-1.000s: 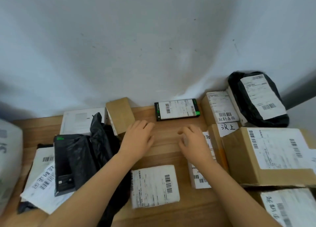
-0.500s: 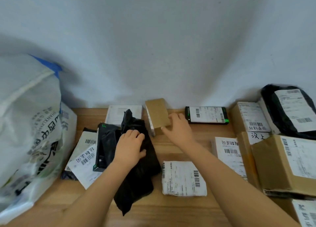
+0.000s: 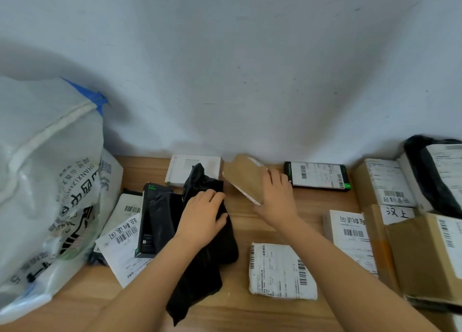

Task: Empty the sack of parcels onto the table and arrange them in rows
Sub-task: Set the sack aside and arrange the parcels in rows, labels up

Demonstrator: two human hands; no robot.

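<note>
Gripping black poly bag (image 3: 207, 264) on worktop (image 3: 240, 309) with left grip (image 3: 200, 218), fingers curled into its crumpled upper part. Holding brown box (image 3: 243, 176) tilted with right grip (image 3: 277, 199), fingers wrapped over its right end, near wall (image 3: 250, 82). At far left, white sack (image 3: 45, 181), slumped upright against wall. Just right of bag, 1 white labelled parcel (image 3: 280, 269) lying flat on worktop.

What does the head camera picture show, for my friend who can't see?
A person's right hand grips a tilted brown parcel while the left hand holds a black bag, on a wooden table of parcels beside a white sack.
</note>
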